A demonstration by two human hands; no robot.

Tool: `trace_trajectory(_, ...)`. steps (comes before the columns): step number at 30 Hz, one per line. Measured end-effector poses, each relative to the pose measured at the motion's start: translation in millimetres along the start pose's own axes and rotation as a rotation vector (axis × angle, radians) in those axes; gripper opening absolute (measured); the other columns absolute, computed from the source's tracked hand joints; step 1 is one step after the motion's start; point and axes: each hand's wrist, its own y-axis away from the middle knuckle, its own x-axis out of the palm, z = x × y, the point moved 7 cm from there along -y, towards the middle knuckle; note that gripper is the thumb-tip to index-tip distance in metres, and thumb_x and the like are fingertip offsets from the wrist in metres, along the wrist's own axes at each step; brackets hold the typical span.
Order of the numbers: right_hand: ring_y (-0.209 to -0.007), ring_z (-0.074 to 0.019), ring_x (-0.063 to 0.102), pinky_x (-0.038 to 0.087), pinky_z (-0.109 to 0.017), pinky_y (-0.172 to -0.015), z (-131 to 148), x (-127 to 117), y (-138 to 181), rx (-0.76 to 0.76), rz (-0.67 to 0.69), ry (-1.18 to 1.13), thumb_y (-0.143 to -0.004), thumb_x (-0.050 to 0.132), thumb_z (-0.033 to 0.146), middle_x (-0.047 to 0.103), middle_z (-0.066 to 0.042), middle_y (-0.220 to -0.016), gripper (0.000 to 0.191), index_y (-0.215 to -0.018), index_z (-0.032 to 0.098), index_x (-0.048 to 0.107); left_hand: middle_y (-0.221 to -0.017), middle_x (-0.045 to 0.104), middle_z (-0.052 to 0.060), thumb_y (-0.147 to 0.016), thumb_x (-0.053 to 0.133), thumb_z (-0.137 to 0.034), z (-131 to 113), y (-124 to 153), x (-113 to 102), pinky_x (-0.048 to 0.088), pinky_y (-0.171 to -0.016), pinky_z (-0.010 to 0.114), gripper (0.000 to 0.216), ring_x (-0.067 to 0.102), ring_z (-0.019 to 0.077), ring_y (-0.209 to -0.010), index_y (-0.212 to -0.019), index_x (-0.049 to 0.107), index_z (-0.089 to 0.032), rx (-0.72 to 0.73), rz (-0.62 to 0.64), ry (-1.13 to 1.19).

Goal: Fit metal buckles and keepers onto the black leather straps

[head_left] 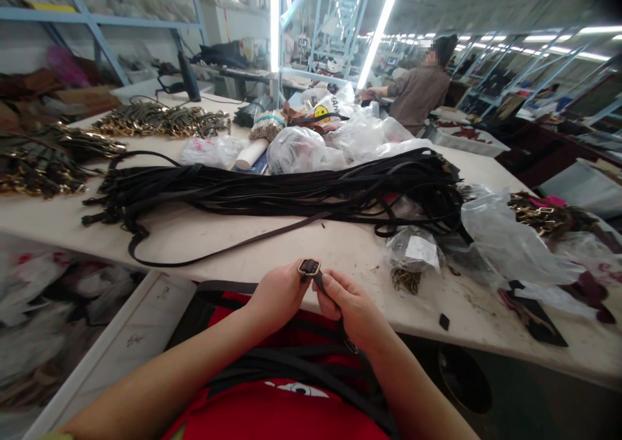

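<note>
Left hand point(278, 296): holding gold-toned rectangular metal buckle point(310, 268)
Right hand point(354, 302): pinching flat dark strap point(319, 282)
Long black strap bundle point(272, 190): hands' twelve o'clock

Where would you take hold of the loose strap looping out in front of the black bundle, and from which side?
Probably mid-loop on the loose strap, from the near side: there it bows out as a single strip, apart from the black bundle.

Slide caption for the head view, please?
Left hand and right hand hold a buckled strap before black straps heaped on a table.
</note>
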Motion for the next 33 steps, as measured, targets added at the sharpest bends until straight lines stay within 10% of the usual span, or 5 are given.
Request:
trace_trajectory(14, -0.046, -0.0056, 0.026, 0.017, -0.020, -0.041, 7.8, -7.4, -4.5, -0.092, -0.115, 0.133, -0.078, 0.055, 0.051, 0.038, 0.006, -0.056, 0.040, -0.099, 0.017, 0.056, -0.083, 0.066, 0.011, -0.089, 0.035, -0.021, 1.0, 4.8, 13.8, 0.041, -0.066, 0.033, 0.026, 0.060, 0.0252, -0.075, -0.090, 0.061, -0.017, 0.141, 0.035, -0.163)
trace_trajectory(18, -0.053, -0.0078, 0.034, 0.026, -0.022, -0.049, 14.3, -23.5, -4.0, -0.143, -0.201, 0.128, -0.080, 0.058, 0.042, 0.045, 0.003, -0.062, 0.028, -0.096, 0.020, 0.059, -0.099, 0.062, 0.012, -0.082, 0.052, -0.036, -1.3, 3.5, -11.5, 0.039, -0.080, 0.035, 0.033, 0.055, 0.0262, -0.092, -0.109, 0.056, -0.016, 0.155, -0.047, -0.051)
trace_trajectory(25, -0.064, -0.0113, 0.041, 0.037, -0.025, -0.062, 26.2, -8.6, -6.7, -0.283, -0.113, 0.310, -0.082, 0.056, 0.034, 0.047, 0.000, -0.074, 0.014, -0.084, 0.023, 0.064, -0.085, 0.058, 0.005, -0.082, 0.052, -0.035, 6.1, 1.7, -43.4, 0.038, -0.078, 0.030, 0.020, 0.052, 0.0192, -0.085, -0.079, 0.062, -0.018, 0.035, -0.172, 0.193)
trace_trajectory(33, -0.080, -0.0146, 0.048, 0.041, -0.028, -0.073, 14.2, -8.2, -12.8, -0.320, -0.106, 0.367, -0.083, 0.054, 0.029, 0.048, -0.002, -0.083, 0.012, -0.084, 0.025, 0.066, -0.062, 0.050, -0.005, -0.067, 0.068, -0.030, 27.8, 10.2, 26.7, 0.034, -0.054, 0.019, 0.025, 0.045, 0.0076, -0.055, -0.075, 0.050, -0.016, -0.431, 0.296, 1.264)
